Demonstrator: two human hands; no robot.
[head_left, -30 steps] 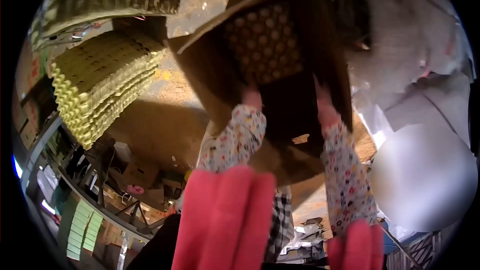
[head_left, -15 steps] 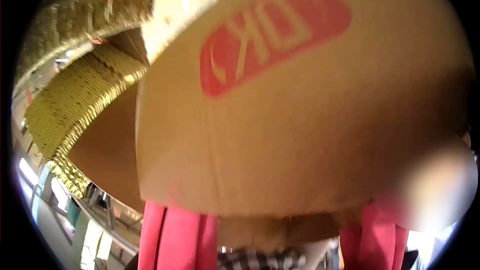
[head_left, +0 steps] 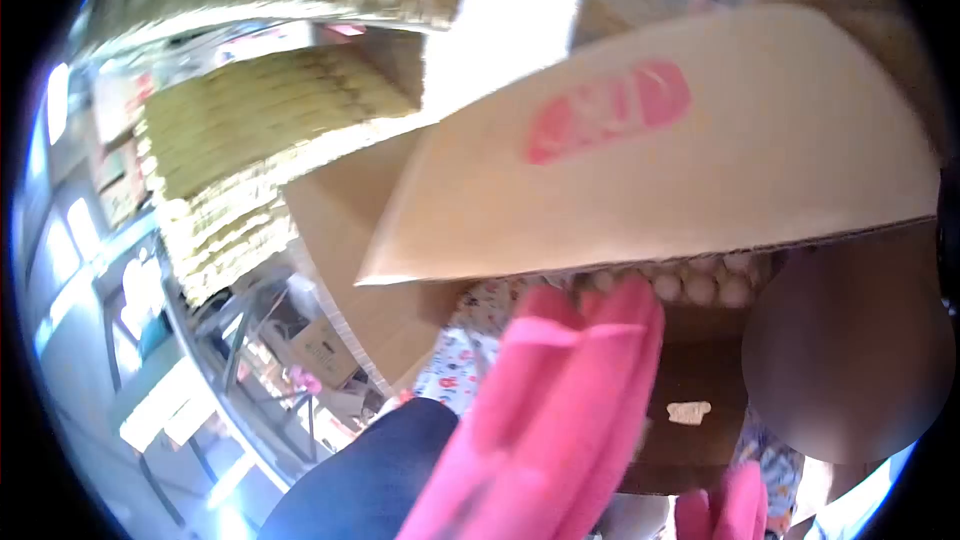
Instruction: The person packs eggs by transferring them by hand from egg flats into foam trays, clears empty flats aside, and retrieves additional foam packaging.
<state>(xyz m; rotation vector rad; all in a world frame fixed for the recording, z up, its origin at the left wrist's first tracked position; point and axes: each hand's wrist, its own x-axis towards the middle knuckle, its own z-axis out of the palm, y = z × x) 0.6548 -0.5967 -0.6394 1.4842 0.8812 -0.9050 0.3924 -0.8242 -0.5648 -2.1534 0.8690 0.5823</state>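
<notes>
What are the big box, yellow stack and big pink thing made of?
The big box looks like matte cardboard: brown, flat, thin edge. The yellow stack may be moulded pulp or plastic, dull and ridged. The big pink thing seems soft matte cloth: rounded folds.

In view now: one cardboard box [head_left: 650, 205], one handhold [head_left: 688, 413], at least four eggs [head_left: 701, 288], two patterned sleeves [head_left: 455, 368], two pink fabric pieces [head_left: 560, 390], two tray stacks [head_left: 275, 115].

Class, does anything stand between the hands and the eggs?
Both hands are hidden, so it's uncertain. The cardboard flap covers some eggs from this view, and pink cloth hangs in front.
</notes>
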